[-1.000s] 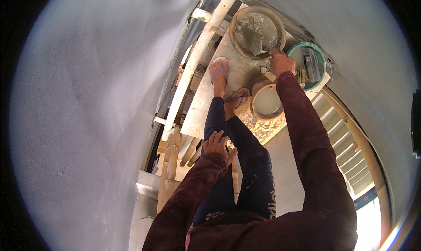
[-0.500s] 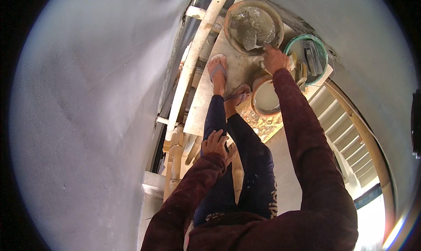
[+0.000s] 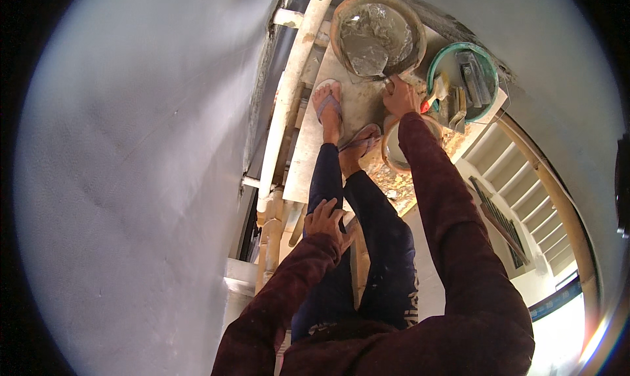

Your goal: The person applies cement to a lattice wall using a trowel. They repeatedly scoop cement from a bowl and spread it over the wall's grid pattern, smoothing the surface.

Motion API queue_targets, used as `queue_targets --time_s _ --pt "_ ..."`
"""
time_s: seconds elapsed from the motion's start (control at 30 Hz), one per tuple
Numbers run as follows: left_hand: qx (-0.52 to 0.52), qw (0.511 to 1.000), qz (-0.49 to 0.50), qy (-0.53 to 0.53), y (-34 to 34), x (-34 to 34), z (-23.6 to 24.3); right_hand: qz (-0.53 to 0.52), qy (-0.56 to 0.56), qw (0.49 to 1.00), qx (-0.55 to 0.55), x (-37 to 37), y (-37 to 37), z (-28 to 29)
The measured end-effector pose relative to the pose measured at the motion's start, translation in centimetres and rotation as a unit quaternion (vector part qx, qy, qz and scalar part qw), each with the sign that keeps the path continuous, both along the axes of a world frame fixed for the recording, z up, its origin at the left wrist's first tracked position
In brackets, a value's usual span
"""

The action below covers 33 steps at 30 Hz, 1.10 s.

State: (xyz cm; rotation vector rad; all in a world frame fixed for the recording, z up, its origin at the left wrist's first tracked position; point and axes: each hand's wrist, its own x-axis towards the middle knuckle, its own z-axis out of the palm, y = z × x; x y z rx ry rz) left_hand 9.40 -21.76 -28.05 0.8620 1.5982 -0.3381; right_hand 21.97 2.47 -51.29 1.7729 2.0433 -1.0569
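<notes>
A round basin [image 3: 336, 28] of wet grey mortar [image 3: 394, 31] sits at the far end of the board. My right hand [image 3: 401, 98] is closed at the basin's near rim, around the handle of what looks like a trowel [image 3: 369, 58]. Its mortar-coated blade lies in the basin; the handle is mostly hidden by my fingers. Under my right forearm stands a smaller orange-rimmed bucket [image 3: 388, 154] holding pale liquid, partly covered by the sleeve. My left hand [image 3: 324, 223] rests on my left leg near the knee, fingers spread and holding nothing.
A green bucket [image 3: 430, 71] at the right holds dark tools, with a red-handled brush [image 3: 436, 92] at its edge. My sandalled feet stand on the board [image 3: 357, 104]. Bamboo poles [image 3: 289, 104] run along the left, beside a grey wall [image 3: 131, 179]. Stairs [image 3: 518, 179] lie below right.
My right hand has moved slightly left and toward me, and the trowel blade has shifted left in the mortar. The red-handled brush now shows. My left hand stays on my leg.
</notes>
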Motion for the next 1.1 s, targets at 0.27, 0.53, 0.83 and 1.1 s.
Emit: queue_targets --time_s 0.27,0.53,0.83,1.1 --pt "0.002 1.0 -0.01 -0.015 0.2 -0.3 0.5 -0.107 0.049 0.992 -0.052 0.4 -3.4 -2.2" --pt "0.091 0.995 -0.029 0.031 -2.3 0.7 0.4 -0.119 0.07 0.99 0.032 2.9 -5.9 -0.7" --pt "0.153 0.984 -0.058 0.071 -1.0 1.2 0.7 -0.125 0.13 0.979 0.097 7.4 -4.7 9.3" --pt "0.344 0.933 0.062 0.089 -0.8 1.3 4.7 -0.029 0.221 0.957 0.186 14.7 -2.1 38.8"
